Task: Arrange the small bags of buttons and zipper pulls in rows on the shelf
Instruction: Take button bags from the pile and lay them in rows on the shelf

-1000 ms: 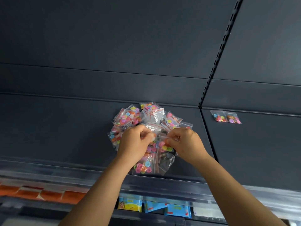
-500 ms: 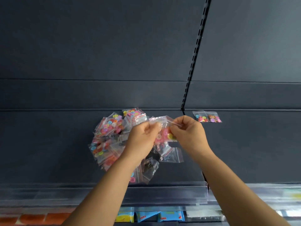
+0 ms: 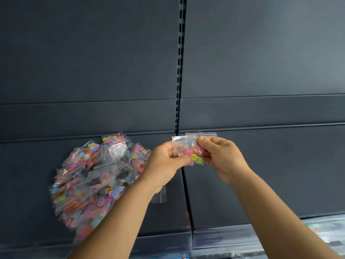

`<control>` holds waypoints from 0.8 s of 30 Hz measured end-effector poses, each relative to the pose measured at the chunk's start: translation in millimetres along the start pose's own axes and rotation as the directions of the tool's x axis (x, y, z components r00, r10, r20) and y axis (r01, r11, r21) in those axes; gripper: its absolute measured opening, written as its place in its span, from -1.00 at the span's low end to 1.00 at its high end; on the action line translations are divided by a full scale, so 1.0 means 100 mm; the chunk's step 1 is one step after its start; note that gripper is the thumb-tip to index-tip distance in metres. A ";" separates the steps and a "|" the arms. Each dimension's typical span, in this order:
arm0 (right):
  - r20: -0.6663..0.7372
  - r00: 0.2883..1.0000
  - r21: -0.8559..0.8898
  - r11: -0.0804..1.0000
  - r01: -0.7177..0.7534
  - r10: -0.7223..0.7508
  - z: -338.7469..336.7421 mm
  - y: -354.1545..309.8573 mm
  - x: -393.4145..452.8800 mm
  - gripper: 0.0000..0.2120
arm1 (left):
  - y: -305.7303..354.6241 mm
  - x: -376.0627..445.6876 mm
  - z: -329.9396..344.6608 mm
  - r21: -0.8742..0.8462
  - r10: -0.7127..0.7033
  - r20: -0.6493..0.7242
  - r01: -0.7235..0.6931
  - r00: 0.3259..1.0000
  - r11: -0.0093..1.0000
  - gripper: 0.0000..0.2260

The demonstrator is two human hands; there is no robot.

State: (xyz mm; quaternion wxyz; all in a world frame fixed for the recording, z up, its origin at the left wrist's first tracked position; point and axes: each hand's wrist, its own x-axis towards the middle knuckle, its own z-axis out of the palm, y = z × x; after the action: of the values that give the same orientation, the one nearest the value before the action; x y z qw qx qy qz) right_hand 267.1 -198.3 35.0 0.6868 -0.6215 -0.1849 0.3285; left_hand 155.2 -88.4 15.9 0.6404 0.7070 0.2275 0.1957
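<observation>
Your left hand and right hand are both pinched on small clear bags of buttons, held together above the seam of the shelf. The unsorted pile lies at nine o'clock from your hands, still large. No finished row is visible, so by my judgement nearly all the arranging remains.

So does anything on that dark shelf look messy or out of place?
Yes: the clear little bags of coloured buttons lie in a jumbled, overlapping heap on the left of the dark grey shelf, not in rows. Both hands, left and right, pinch a few more bags above the shelf joint.
</observation>
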 end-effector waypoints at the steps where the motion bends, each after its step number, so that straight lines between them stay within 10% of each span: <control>1: -0.013 1.000 0.006 1.000 -0.003 0.004 -0.06 0.00 0.03 -0.77 | 0.00 0.04 0.05 -0.012 -0.002 -0.004 0.001 1.000 1.000 -0.75; 13: -0.058 0.997 -0.107 0.993 -0.049 0.043 -0.51 0.05 0.19 -0.78 | -0.08 0.25 0.42 -0.099 -0.146 -0.163 0.131 0.976 0.986 -0.92; 24: -0.199 0.971 -0.627 0.778 -0.021 -0.134 -0.83 0.24 0.29 -0.89 | -0.29 0.38 0.62 0.385 -0.040 -0.270 0.146 0.962 0.911 -0.90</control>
State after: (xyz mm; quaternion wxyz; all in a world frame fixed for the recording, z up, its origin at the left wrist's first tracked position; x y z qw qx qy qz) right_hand 337.7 -239.1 -6.4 0.4682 -0.8420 -0.2204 0.1525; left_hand 219.6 -115.4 -19.7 0.4556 0.7801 0.3774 0.2035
